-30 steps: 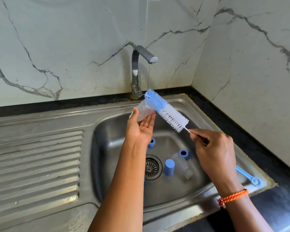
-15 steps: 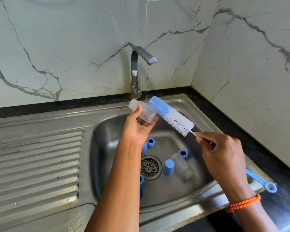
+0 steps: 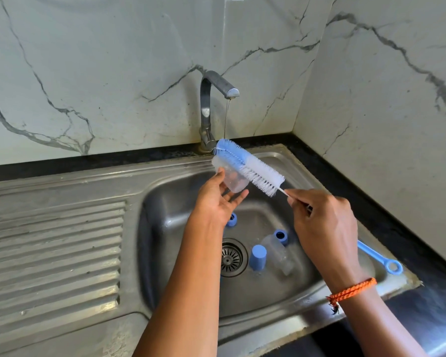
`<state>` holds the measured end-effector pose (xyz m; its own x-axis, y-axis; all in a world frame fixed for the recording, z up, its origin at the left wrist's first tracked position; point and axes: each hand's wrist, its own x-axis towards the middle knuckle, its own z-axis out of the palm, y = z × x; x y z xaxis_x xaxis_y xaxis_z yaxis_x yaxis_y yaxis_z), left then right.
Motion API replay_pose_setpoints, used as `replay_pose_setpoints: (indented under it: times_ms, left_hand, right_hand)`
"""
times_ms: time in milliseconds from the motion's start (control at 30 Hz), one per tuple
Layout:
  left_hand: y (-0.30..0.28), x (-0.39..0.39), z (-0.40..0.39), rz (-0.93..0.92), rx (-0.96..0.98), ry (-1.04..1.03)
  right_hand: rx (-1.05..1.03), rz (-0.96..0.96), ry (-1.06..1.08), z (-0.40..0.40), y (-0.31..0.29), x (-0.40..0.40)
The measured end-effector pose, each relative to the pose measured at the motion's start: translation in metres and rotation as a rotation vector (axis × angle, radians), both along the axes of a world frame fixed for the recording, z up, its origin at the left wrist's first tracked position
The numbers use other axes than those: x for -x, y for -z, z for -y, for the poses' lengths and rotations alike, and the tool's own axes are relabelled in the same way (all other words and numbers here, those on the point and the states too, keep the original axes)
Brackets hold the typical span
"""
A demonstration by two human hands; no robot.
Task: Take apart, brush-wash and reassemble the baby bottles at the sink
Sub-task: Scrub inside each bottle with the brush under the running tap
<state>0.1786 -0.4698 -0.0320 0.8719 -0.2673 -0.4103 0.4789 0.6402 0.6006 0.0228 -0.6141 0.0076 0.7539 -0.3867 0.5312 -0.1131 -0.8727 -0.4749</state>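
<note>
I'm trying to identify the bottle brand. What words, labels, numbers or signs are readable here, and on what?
None can be read.
Clear bottle in the left hand: no legible print.
Bottle brush in the right hand: no marking visible.
Tap: no lettering visible.

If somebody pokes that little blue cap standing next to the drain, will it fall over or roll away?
The blue cap stands upright on the wet sink floor, so a poke would probably slide it first. It looks taller than wide, so a harder push likely tips it. Once down, its round sides would probably let it roll, maybe toward the drain.
</note>
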Motion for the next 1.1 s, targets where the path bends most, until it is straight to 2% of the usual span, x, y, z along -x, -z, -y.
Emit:
replay_pose_setpoints:
  times_ms: [133, 300, 533, 700, 933, 1100]
  left_hand:
    - [0.002, -0.002, -0.006, -0.018, 0.034, -0.059]
    - [0.005, -0.005, -0.009, -0.034, 0.05, -0.102]
    - [0.0, 0.001, -0.005, -0.052, 0.143, -0.042]
    - [-0.001, -0.001, -0.008, -0.054, 0.161, -0.028]
    - [0.001, -0.001, -0.012, -0.05, 0.184, -0.084]
    - [-0.003, 0.001, -0.009, -0.04, 0.114, -0.03]
  right_hand:
    - [0.02, -0.054, 0.023, 0.007, 0.011, 0.025]
    - [-0.015, -0.034, 0.035, 0.015, 0.019, 0.059]
    - [0.051, -0.015, 0.059, -0.007, -0.004, 0.004]
    - [0.107, -0.021, -0.002, -0.015, -0.01, -0.018]
    - [0.013, -0.065, 0.044, 0.009, 0.016, 0.045]
    - [-0.02, -0.043, 0.046, 0.015, 0.021, 0.068]
